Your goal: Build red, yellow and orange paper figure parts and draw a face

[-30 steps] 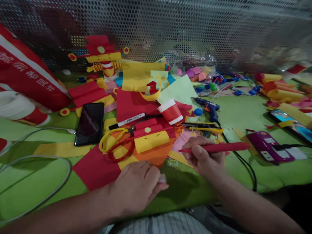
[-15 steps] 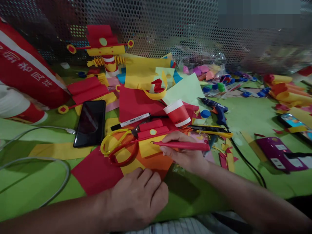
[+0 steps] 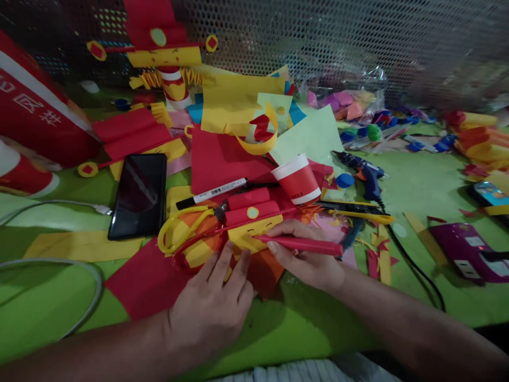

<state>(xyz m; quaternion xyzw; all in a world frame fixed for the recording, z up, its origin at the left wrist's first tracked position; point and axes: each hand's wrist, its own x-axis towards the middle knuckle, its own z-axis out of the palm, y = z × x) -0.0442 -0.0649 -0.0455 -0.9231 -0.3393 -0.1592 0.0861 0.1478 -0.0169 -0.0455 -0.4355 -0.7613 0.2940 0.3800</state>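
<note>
Between the fingers of my right hand (image 3: 308, 254) is a red marker (image 3: 304, 244), its tip at the yellow paper face (image 3: 248, 237). Two curved dark strokes show on that face, and a red paper hat (image 3: 254, 212) with a pale disc tops it. My left hand (image 3: 218, 297) lies with fingers spread, its fingertips at the lower left edge of the face. Red and yellow scissors (image 3: 185, 233) rest just left of the face. A black-and-white marker (image 3: 212, 193) and a tilted red paper cup (image 3: 298, 180) lie behind it.
A black phone (image 3: 139, 196) lies to the left. At the back left stands a finished-looking paper figure (image 3: 165, 55) near a big red bottle-like object (image 3: 40, 111). A glue gun (image 3: 366, 175), its cord, paper scraps and a purple power strip (image 3: 469, 249) are at the right.
My left hand has opened from a curled shape and its fingers now reach the paper face. The red marker's tip has moved lower on the face. The camera view has shifted.
</note>
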